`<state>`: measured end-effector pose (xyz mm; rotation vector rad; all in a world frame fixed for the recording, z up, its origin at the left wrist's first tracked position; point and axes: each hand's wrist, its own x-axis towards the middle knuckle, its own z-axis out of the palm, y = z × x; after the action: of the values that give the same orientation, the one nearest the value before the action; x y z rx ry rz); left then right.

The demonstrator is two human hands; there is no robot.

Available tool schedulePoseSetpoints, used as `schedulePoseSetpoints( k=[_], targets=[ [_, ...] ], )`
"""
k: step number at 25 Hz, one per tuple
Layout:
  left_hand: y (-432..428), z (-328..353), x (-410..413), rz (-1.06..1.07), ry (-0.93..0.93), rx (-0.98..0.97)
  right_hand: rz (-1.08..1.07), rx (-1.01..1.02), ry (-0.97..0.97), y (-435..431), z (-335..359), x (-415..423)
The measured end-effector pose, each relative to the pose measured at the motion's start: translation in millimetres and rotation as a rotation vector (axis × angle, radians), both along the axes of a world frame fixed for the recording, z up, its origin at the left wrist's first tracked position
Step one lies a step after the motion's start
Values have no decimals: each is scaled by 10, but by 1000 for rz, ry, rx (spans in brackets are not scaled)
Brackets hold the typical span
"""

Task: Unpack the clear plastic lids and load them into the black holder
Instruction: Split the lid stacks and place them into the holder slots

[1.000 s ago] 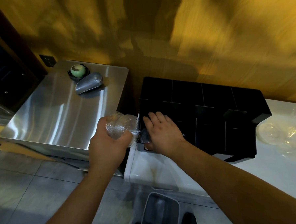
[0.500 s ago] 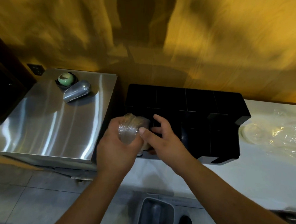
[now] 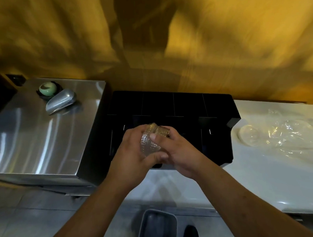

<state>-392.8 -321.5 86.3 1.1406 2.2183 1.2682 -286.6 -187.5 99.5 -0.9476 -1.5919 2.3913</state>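
Observation:
A stack of clear plastic lids (image 3: 150, 146) is held between both hands, in front of the black holder (image 3: 187, 105) with its several divided slots. My left hand (image 3: 134, 154) wraps the stack from the left and below. My right hand (image 3: 179, 151) grips it from the right, thumb across the top. The stack hovers over the holder's front-left slots. More clear lids (image 3: 248, 136) in crumpled clear wrapping (image 3: 290, 135) lie on the white counter (image 3: 264, 176) to the right.
A steel cabinet top (image 3: 35, 139) at left carries a metal scoop (image 3: 60, 102) and a green round object (image 3: 47, 88). A grey bin (image 3: 156, 227) stands on the tiled floor below. A yellow wall rises behind.
My left hand carried the lid stack rightward from beside the holder to over its front. My right hand left the holder's edge and closed on the stack.

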Motion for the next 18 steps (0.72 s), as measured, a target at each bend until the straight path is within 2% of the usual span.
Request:
schedulePoseSetpoints(
  k=[8, 12, 15, 18],
  targets=[
    [112, -94, 106, 26, -68, 73, -5, -66, 41, 211, -100, 131],
    [111, -152, 86, 90, -93, 103, 36, 3, -9, 217, -155, 89],
    [64, -206, 54, 170, -63, 98, 104, 241, -130, 231, -157, 27],
    [-23, -245, -36, 249, -35, 115, 179, 674, -207, 276, -114, -37]
  ],
)
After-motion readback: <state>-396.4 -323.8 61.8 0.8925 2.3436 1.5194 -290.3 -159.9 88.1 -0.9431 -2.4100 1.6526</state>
